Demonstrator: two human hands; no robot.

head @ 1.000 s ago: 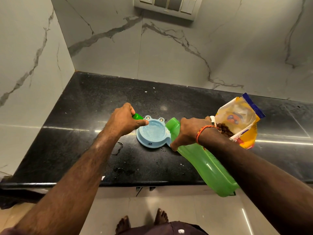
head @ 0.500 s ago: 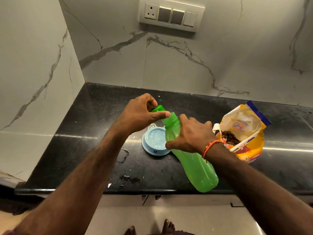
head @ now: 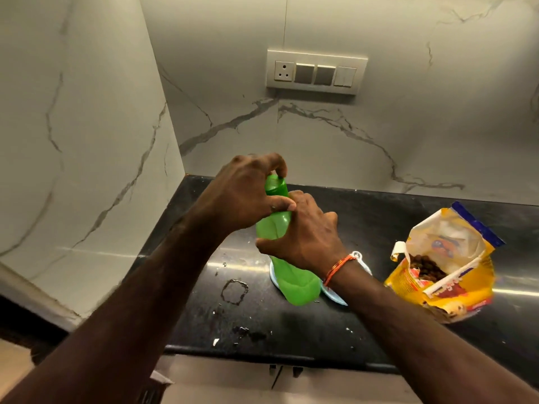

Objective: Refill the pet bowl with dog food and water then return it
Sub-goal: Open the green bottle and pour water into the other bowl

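On the black granite counter [head: 379, 217] water lay pooled. The left hand [head: 242, 196] pinched the green bottle [head: 287, 275]'s cap [head: 275, 185]; the right hand [head: 306, 237] gripped its neck above the blue bowl [head: 338, 297], mid-counter. A wet grip might slip, toppling the open dog-food bag [head: 446, 266].

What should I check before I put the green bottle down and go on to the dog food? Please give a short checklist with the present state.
1. Cap under left hand fingers: ok; fully tight: cannot tell.
2. Green bottle held by right hand: ok.
3. Water in the blue bowl: cannot tell, mostly hidden.
4. Counter dry: not ok, spills near the front.
5. Dog food bag open, kibble visible: ok.
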